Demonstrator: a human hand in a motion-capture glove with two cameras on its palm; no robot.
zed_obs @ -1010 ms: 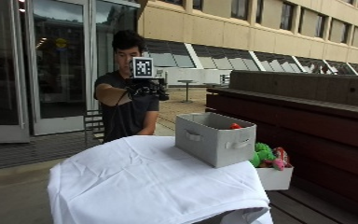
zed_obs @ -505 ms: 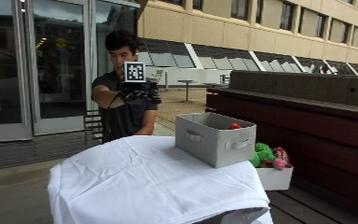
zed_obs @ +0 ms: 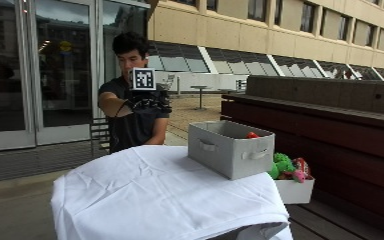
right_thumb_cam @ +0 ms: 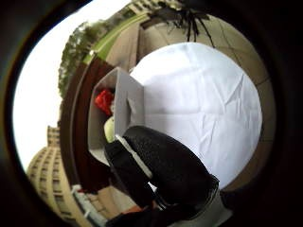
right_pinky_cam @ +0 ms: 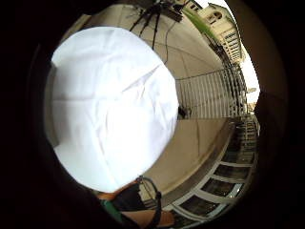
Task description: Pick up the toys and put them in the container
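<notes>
Since a second ago your right hand (zed_obs: 149,102) has dropped to chest height, behind the table (zed_obs: 145,195); grip state indeterminable; red toy (zed_obs: 252,135) sits in bin (zed_obs: 228,155).

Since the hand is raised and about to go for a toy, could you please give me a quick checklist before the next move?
1. Hand free of toys: cannot tell, fingers unclear.
2. Grey container upright on the table, top open: ok.
3. Red toy already inside the container: ok.
4. Toys left to fetch: ok, green and pink toys sit in the white box beside the table.
5. Hand near those toys: not ok, it is raised at chest height.
</notes>
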